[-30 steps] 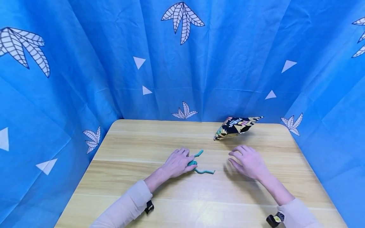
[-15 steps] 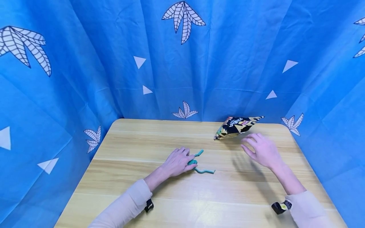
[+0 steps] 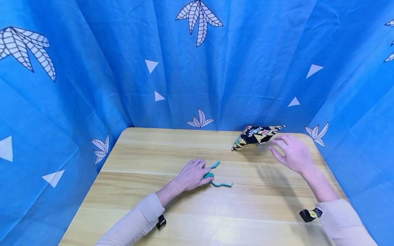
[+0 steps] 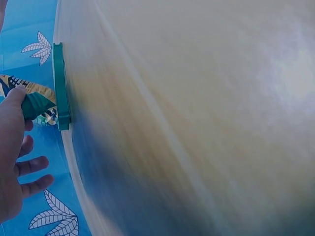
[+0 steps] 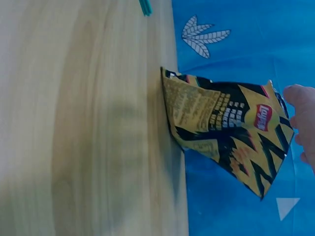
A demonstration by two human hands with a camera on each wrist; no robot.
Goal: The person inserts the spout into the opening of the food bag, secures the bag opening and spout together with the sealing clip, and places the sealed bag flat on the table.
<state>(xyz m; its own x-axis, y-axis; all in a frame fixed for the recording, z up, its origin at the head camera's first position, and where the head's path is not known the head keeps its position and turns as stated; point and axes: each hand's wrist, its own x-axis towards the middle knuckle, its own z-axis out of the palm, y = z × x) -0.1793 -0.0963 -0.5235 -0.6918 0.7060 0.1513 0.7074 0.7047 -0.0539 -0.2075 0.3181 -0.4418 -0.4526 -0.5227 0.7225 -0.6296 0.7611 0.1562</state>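
My left hand [image 3: 191, 175] rests low over the table and pinches the green body of a two-armed plastic bag clip [image 3: 208, 175]. Its two wavy arms spread apart to the right; in the left wrist view the thumb lies on the ridged green body [image 4: 37, 104]. A black and gold Lay's chip bag [image 3: 258, 135] stands upright at the table's back edge. Just right of it hovers my right hand [image 3: 293, 153], fingers loosely bent and holding nothing. In the right wrist view its fingertips are beside the bag's [image 5: 226, 123] upper end; contact is hard to tell.
A light wood table [image 3: 154, 150] with rounded back corners spreads under both hands. Blue curtains [image 3: 191, 78] with white leaf prints hang behind it and on both sides.
My right hand has moved right and back, from the space beside the clip up to the chip bag's right side. The left hand, clip and bag have stayed in place.
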